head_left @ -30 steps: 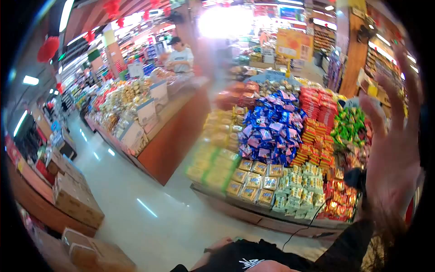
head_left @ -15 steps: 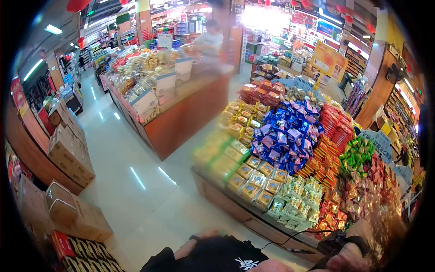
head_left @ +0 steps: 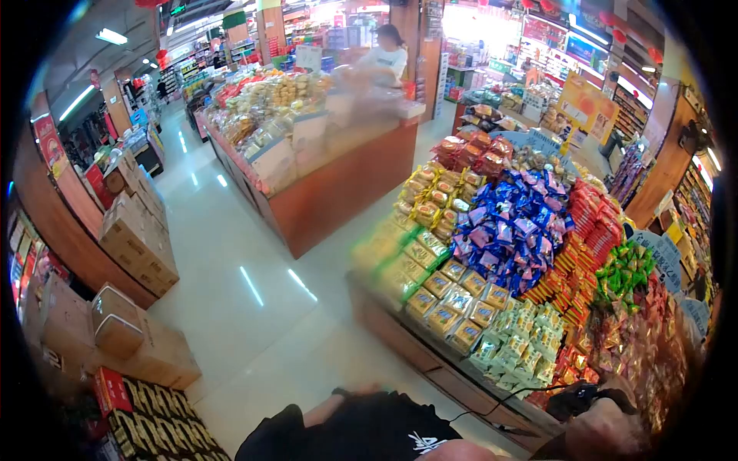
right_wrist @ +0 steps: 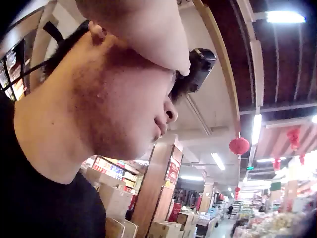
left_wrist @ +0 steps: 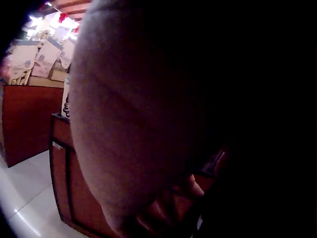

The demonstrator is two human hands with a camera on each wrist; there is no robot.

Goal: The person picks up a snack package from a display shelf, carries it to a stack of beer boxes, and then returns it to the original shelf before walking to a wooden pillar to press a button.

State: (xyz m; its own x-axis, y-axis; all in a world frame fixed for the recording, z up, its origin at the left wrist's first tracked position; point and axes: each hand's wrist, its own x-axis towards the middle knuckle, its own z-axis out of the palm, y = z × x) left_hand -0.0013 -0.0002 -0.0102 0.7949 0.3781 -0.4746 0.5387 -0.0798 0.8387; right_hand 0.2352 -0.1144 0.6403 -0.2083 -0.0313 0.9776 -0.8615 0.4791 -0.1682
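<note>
Low in the head view, my left hand point(head_left: 363, 388) is blurred beside the front of the black shirt point(head_left: 384, 430). The left wrist view has the same hand point(left_wrist: 143, 124) large and dark, its fingers point(left_wrist: 166, 206) loosely bent at the bottom, with nothing seen in them. My right hand point(head_left: 607, 432) is at the lower right edge of the head view, close to the lens, a black wrist camera point(head_left: 573, 401) beside it. Raised to the head in the right wrist view, that hand point(right_wrist: 143, 34) touches or nearly touches the black head camera point(right_wrist: 202, 67); its fingertips are hidden.
Piled wrapped snacks point(head_left: 511, 227) cover the display at the right. A second snack counter point(head_left: 346, 184) stands across the tiled aisle point(head_left: 269, 330), with a person in a white top point(head_left: 390, 61) behind it. Cardboard boxes point(head_left: 138, 242) line the left side.
My right hand has come down from its raised, spread position at the right to the lower right edge. The view has turned and the displays sit further right.
</note>
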